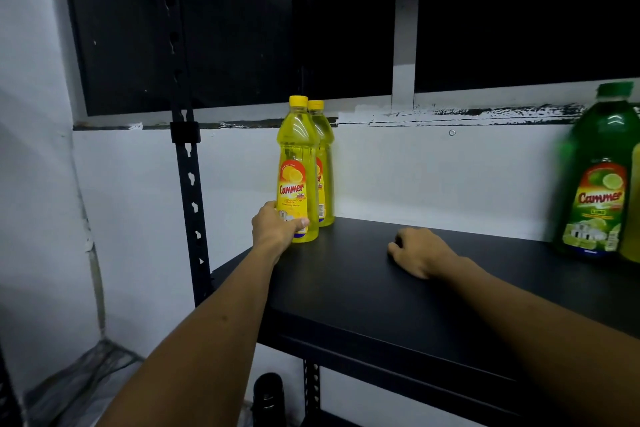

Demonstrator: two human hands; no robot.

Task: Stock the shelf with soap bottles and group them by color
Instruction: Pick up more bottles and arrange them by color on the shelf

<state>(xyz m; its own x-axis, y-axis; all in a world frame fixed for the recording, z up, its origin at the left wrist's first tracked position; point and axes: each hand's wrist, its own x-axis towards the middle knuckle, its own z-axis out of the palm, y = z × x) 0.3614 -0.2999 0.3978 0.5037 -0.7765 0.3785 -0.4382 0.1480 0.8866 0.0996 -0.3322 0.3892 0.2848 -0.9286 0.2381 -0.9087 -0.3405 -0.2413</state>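
Note:
Two yellow soap bottles stand upright at the left end of the black shelf (346, 288). The front yellow bottle (297, 156) has my left hand (277, 227) wrapped around its base. The second yellow bottle (323, 163) stands just behind it, touching or nearly so. My right hand (420, 251) rests on the shelf top with fingers curled and nothing in it. At the far right stands a green soap bottle (597, 177), blurred, with part of another yellow bottle (633, 204) cut off by the frame edge.
A black perforated upright post (188, 166) rises at the shelf's left corner. A white wall and dark window panes lie behind. A dark object (268, 395) sits below the shelf. Bare shelf surface stretches between the yellow pair and the green bottle.

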